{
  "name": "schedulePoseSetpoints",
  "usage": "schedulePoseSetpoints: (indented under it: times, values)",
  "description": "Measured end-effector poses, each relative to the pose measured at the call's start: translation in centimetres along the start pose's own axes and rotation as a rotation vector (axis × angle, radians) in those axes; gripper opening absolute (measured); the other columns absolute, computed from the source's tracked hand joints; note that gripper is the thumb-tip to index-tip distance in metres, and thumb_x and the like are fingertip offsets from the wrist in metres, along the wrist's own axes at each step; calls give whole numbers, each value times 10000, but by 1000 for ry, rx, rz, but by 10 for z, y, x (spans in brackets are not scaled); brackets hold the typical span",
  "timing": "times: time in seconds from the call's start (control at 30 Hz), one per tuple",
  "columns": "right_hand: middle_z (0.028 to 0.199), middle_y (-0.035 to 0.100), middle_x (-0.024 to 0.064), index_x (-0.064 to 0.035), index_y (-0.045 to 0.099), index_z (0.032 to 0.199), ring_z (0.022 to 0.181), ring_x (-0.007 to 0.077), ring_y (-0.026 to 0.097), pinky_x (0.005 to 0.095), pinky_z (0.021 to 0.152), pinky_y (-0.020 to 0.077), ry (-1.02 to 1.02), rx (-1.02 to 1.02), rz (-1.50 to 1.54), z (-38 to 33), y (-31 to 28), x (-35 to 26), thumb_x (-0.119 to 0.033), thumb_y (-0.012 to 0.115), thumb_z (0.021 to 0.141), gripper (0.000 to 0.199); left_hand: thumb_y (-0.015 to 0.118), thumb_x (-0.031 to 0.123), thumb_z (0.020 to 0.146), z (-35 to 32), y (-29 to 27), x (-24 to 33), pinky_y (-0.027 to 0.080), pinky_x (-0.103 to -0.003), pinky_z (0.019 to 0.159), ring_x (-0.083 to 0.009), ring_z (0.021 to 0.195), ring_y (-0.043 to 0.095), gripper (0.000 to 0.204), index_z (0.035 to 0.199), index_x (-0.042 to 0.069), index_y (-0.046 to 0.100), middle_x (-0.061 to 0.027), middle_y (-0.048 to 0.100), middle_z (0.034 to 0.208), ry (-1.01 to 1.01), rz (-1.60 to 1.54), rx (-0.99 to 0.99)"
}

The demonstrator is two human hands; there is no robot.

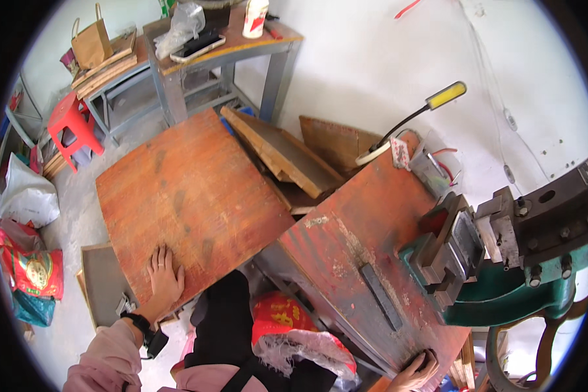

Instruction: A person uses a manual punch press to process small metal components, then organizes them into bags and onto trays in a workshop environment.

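My left hand (pixel 166 277) lies flat on the near edge of a worn reddish-brown wooden tabletop (pixel 183 196), fingers spread, holding nothing. A dark strap with a black box circles that wrist. At the lower right, my right hand (pixel 415 374) rests at the near corner of a second wooden bench top (pixel 346 242). Its fingers curl around something dark that I cannot make out. Farther up that bench lies a flat dark grey bar (pixel 381 297). A green hand press (pixel 509 304) with a metal die block (pixel 464 245) stands on the bench's right side.
A lamp with a yellow head (pixel 446 95) and a clear plastic container (pixel 431 171) stand at the bench's far end. Wooden trays (pixel 284 150) lean behind the tabletop. A red sack (pixel 284 317) sits below, between my legs and the bench. A red stool (pixel 75 127) stands far left.
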State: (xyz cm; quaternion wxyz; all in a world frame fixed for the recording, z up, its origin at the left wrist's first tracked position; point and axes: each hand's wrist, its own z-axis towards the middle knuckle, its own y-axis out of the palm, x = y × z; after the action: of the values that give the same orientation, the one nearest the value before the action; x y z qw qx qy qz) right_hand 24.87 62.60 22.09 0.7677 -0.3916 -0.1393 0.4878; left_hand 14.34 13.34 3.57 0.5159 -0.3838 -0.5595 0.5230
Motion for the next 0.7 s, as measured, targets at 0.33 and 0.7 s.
schedulePoseSetpoints:
  times: [0.33, 0.7]
  values:
    - [915, 552, 180, 44, 547, 921, 855, 313, 498, 409, 777, 375, 41, -118, 96, -2, 12, 24, -204, 469, 853, 269, 506, 259, 783, 7, 2, 4, 179, -458, 1014, -326, 1238, 248, 531, 1220, -8, 364, -161, 315, 1325, -42, -27, 9]
    - [939, 547, 186, 36, 536, 957, 872, 316, 499, 422, 798, 374, 68, -274, -64, -5, 1, 22, -252, 433, 887, 314, 512, 275, 769, 5, 1, -5, 173, -464, 1006, -323, 1239, 236, 534, 1219, 21, 373, -144, 297, 1333, -58, -18, 4]
